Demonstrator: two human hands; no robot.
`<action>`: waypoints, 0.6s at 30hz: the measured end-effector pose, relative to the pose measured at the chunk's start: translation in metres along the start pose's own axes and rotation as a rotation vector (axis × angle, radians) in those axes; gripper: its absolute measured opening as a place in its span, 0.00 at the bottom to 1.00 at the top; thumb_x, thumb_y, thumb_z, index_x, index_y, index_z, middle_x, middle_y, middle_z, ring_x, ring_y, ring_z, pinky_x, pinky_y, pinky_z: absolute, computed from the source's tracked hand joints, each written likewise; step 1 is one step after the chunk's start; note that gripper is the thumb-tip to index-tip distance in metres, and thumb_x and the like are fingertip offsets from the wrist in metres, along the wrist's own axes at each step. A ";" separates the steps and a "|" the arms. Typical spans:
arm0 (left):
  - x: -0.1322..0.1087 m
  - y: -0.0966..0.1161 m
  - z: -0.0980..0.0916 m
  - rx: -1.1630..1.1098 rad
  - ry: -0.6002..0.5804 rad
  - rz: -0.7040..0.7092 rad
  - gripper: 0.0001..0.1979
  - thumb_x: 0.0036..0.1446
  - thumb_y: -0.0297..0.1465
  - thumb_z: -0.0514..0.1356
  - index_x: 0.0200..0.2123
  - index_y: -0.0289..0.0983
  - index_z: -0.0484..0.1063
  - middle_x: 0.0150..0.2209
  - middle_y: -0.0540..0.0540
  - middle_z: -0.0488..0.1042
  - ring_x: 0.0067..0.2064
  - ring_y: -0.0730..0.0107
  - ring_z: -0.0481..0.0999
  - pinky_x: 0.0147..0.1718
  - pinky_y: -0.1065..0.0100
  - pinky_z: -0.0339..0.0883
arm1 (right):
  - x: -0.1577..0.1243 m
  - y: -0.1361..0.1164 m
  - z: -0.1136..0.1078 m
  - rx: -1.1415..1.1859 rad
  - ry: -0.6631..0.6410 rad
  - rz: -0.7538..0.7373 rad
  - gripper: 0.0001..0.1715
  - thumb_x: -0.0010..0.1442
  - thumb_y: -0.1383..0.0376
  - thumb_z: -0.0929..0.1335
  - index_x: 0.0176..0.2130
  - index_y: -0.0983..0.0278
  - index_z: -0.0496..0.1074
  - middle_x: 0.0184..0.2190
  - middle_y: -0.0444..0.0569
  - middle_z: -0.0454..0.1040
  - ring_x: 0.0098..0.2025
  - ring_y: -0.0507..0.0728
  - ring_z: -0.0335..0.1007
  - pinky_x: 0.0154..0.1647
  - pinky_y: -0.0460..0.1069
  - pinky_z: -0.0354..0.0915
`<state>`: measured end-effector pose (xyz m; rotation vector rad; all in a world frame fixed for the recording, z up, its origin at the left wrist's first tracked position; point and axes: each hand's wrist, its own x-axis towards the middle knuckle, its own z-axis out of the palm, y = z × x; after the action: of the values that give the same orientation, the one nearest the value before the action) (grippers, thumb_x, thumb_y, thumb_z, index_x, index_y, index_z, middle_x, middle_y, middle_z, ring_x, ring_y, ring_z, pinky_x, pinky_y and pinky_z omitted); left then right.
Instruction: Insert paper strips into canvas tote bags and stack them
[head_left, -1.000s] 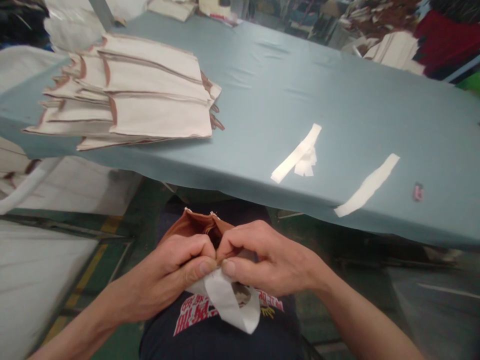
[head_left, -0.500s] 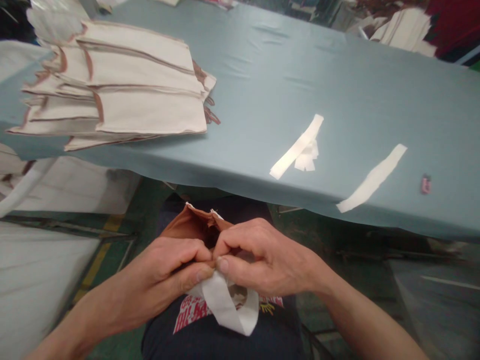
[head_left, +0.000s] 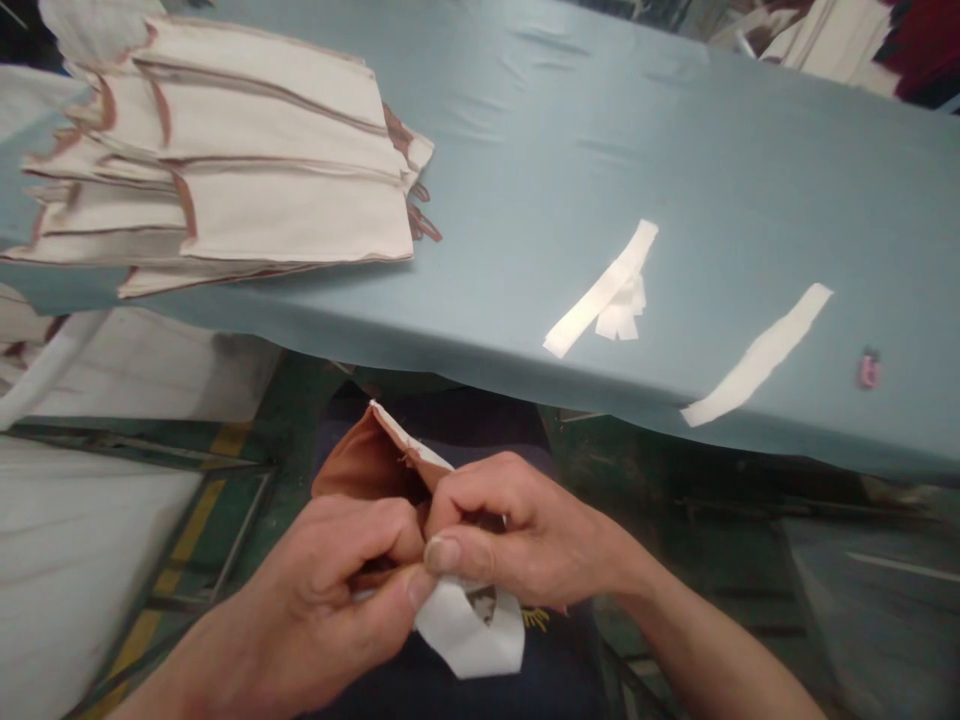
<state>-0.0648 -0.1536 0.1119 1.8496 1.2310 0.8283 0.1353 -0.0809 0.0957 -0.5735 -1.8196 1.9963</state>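
Over my lap, a brown fabric piece with a white edge (head_left: 360, 455) hangs between my hands and the table. My left hand (head_left: 360, 580) is closed in a pinch on its near edge. Thumb to thumb with it, my right hand (head_left: 517, 535) pinches the same spot, its fingertips pressed together. A white strip (head_left: 476, 640) loops down below the pinch, curled on itself. Exactly where the strip meets the brown fabric is covered by my fingers.
A pale blue table (head_left: 510, 190) spans the view ahead. On its left lies a stack of cream fabric pieces with brown edging (head_left: 292, 210). White strips (head_left: 600, 290) and another white strip (head_left: 757, 355) lie near the front edge. A small pink object (head_left: 869, 369) is at right.
Both hands stay together at the pinch; my left hand has shifted slightly and turned. The brown fabric's white edge has swung into a straighter line, and the white loop sits a little differently.
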 end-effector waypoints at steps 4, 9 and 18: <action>-0.001 -0.001 0.007 -0.188 0.018 -0.080 0.22 0.69 0.29 0.60 0.22 0.39 0.56 0.18 0.59 0.57 0.20 0.81 0.59 0.21 0.76 0.53 | 0.000 0.012 0.013 0.423 0.024 0.088 0.31 0.59 0.45 0.80 0.26 0.64 0.69 0.19 0.35 0.61 0.20 0.45 0.49 0.19 0.42 0.50; -0.001 -0.003 0.006 -0.505 -0.094 -0.132 0.33 0.73 0.56 0.57 0.23 0.38 0.63 0.20 0.55 0.62 0.22 0.77 0.62 0.21 0.73 0.55 | -0.004 0.013 0.018 0.485 0.072 0.057 0.29 0.57 0.51 0.83 0.25 0.64 0.69 0.19 0.35 0.60 0.20 0.45 0.47 0.19 0.42 0.48; -0.023 0.006 0.000 -0.114 -0.039 -0.048 0.13 0.71 0.28 0.62 0.30 0.42 0.72 0.24 0.59 0.71 0.25 0.79 0.70 0.27 0.76 0.62 | -0.017 -0.012 0.015 -0.110 0.133 -0.091 0.29 0.66 0.53 0.78 0.25 0.63 0.65 0.22 0.36 0.62 0.24 0.46 0.55 0.26 0.44 0.50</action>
<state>-0.0696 -0.1770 0.1145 1.7304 1.1751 0.8160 0.1415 -0.1011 0.1094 -0.6280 -1.8489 1.7646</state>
